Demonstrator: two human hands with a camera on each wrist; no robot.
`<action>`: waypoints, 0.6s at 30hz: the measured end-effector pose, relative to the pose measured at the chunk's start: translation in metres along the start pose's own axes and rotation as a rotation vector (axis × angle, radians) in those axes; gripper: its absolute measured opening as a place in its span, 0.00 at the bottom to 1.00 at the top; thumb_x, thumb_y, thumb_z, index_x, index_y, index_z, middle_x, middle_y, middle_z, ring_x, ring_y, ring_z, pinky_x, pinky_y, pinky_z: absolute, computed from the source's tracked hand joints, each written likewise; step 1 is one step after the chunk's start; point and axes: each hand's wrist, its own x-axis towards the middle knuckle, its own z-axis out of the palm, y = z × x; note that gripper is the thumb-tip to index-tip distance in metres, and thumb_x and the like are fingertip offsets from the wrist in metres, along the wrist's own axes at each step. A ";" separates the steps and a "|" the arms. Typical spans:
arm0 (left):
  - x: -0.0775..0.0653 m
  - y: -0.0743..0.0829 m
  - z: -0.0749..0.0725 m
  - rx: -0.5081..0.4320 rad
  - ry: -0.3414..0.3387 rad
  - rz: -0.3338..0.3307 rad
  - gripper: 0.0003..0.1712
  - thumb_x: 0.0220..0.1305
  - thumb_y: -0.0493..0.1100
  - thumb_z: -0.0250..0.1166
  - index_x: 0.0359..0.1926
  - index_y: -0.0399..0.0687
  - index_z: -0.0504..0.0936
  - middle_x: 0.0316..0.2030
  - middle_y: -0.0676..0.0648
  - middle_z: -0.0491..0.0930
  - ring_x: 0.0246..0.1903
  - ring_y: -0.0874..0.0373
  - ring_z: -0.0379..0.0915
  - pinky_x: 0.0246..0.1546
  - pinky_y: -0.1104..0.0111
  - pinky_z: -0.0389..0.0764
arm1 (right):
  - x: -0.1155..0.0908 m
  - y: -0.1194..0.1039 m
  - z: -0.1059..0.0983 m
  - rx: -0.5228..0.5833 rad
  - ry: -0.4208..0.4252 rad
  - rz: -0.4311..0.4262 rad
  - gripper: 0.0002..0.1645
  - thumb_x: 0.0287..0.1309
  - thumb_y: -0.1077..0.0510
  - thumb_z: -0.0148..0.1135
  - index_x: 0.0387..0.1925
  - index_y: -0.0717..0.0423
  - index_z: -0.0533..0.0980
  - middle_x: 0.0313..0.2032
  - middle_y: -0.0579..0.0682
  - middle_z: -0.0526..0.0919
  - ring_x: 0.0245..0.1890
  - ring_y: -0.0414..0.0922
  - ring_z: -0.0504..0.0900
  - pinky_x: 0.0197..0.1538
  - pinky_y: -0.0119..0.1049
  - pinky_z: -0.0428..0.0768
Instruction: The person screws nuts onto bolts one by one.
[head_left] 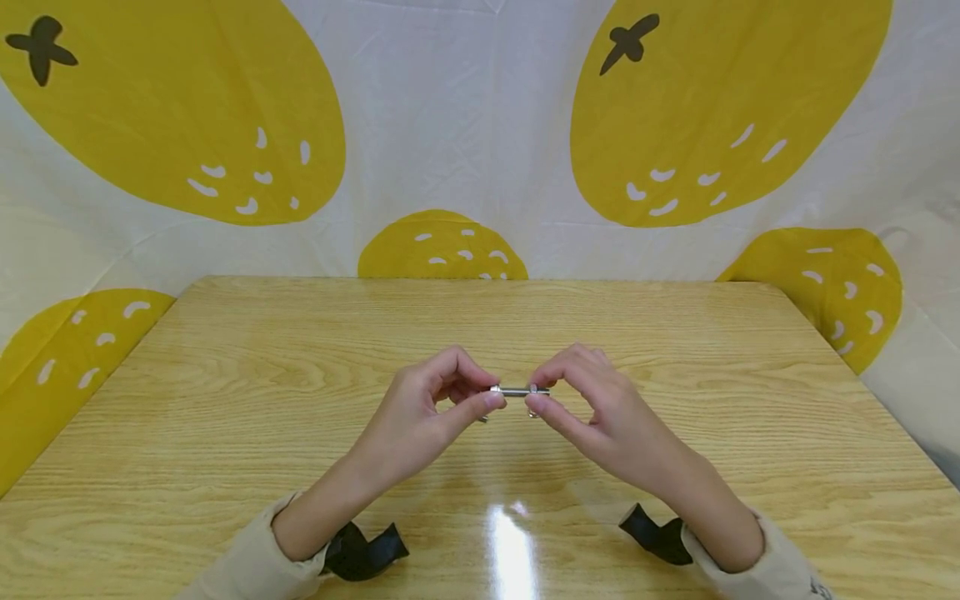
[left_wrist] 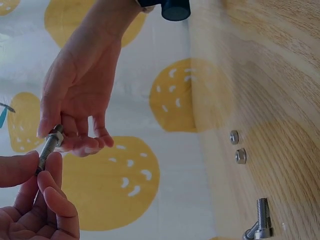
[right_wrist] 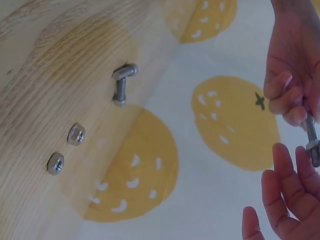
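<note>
A steel bolt (head_left: 515, 392) lies level between the two hands, above the table. My left hand (head_left: 427, 412) pinches its head end between thumb and forefinger. On the threaded end sits a hex nut (left_wrist: 58, 135), and the thumb and forefinger of my right hand (head_left: 600, 408) pinch it. In the right wrist view the bolt's tip (right_wrist: 315, 161) shows past the nut. The bolt's head is mostly covered by the left fingers.
Two loose nuts (right_wrist: 76, 134) lie on the wooden table (head_left: 225, 367) below the hands. Close by are two more bolts, one standing on its head (left_wrist: 263, 220) and the other lying against it (right_wrist: 125, 71). A cloth with yellow fruit (head_left: 457, 125) hangs behind the table.
</note>
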 end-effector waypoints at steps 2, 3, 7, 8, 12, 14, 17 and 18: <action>0.000 0.000 0.000 -0.001 0.000 0.001 0.06 0.59 0.38 0.65 0.35 0.43 0.77 0.29 0.47 0.81 0.25 0.62 0.75 0.27 0.72 0.76 | 0.001 0.001 0.002 0.001 0.013 -0.007 0.02 0.61 0.60 0.58 0.34 0.48 0.75 0.34 0.38 0.77 0.40 0.36 0.71 0.45 0.33 0.69; 0.000 0.000 0.001 -0.002 0.001 0.000 0.06 0.58 0.38 0.65 0.35 0.43 0.77 0.29 0.47 0.81 0.25 0.62 0.75 0.27 0.72 0.76 | 0.001 0.001 0.003 0.000 0.019 -0.012 0.03 0.63 0.59 0.56 0.33 0.48 0.75 0.33 0.38 0.77 0.39 0.36 0.72 0.45 0.34 0.68; 0.000 -0.001 0.002 0.007 0.002 0.001 0.06 0.58 0.38 0.66 0.35 0.44 0.77 0.30 0.49 0.81 0.26 0.62 0.74 0.27 0.72 0.75 | 0.001 0.001 0.003 -0.017 0.026 0.011 0.07 0.65 0.59 0.53 0.31 0.46 0.75 0.32 0.37 0.78 0.38 0.36 0.73 0.46 0.35 0.69; 0.000 -0.001 0.002 0.010 0.002 0.002 0.06 0.58 0.38 0.66 0.35 0.44 0.77 0.30 0.49 0.81 0.26 0.62 0.74 0.27 0.72 0.75 | 0.001 0.001 0.002 -0.016 0.021 0.028 0.06 0.64 0.58 0.54 0.32 0.46 0.76 0.33 0.37 0.78 0.39 0.36 0.73 0.46 0.35 0.70; 0.000 -0.002 0.001 0.022 0.001 0.001 0.06 0.58 0.39 0.65 0.35 0.44 0.77 0.29 0.50 0.81 0.25 0.62 0.75 0.25 0.72 0.74 | 0.000 -0.002 -0.003 0.004 -0.009 0.075 0.11 0.56 0.58 0.63 0.42 0.49 0.75 0.39 0.40 0.78 0.43 0.37 0.73 0.47 0.34 0.73; 0.000 -0.001 0.001 0.025 0.001 -0.007 0.05 0.59 0.39 0.65 0.35 0.44 0.77 0.29 0.49 0.81 0.24 0.62 0.75 0.24 0.72 0.74 | 0.000 -0.002 -0.005 0.011 -0.022 0.071 0.16 0.52 0.60 0.67 0.44 0.51 0.73 0.41 0.41 0.77 0.44 0.38 0.72 0.48 0.33 0.73; 0.000 0.000 0.000 0.021 0.000 -0.018 0.05 0.59 0.39 0.65 0.35 0.44 0.77 0.30 0.47 0.81 0.24 0.62 0.76 0.23 0.72 0.74 | 0.000 -0.002 -0.005 0.009 -0.026 0.039 0.18 0.50 0.63 0.68 0.43 0.53 0.73 0.41 0.43 0.77 0.45 0.38 0.72 0.49 0.31 0.72; 0.000 0.000 0.000 0.020 0.000 -0.021 0.05 0.59 0.39 0.65 0.35 0.44 0.77 0.30 0.47 0.81 0.24 0.61 0.76 0.22 0.72 0.74 | 0.000 -0.002 -0.005 0.007 -0.024 0.027 0.17 0.50 0.63 0.68 0.43 0.54 0.73 0.41 0.44 0.77 0.44 0.38 0.73 0.49 0.31 0.72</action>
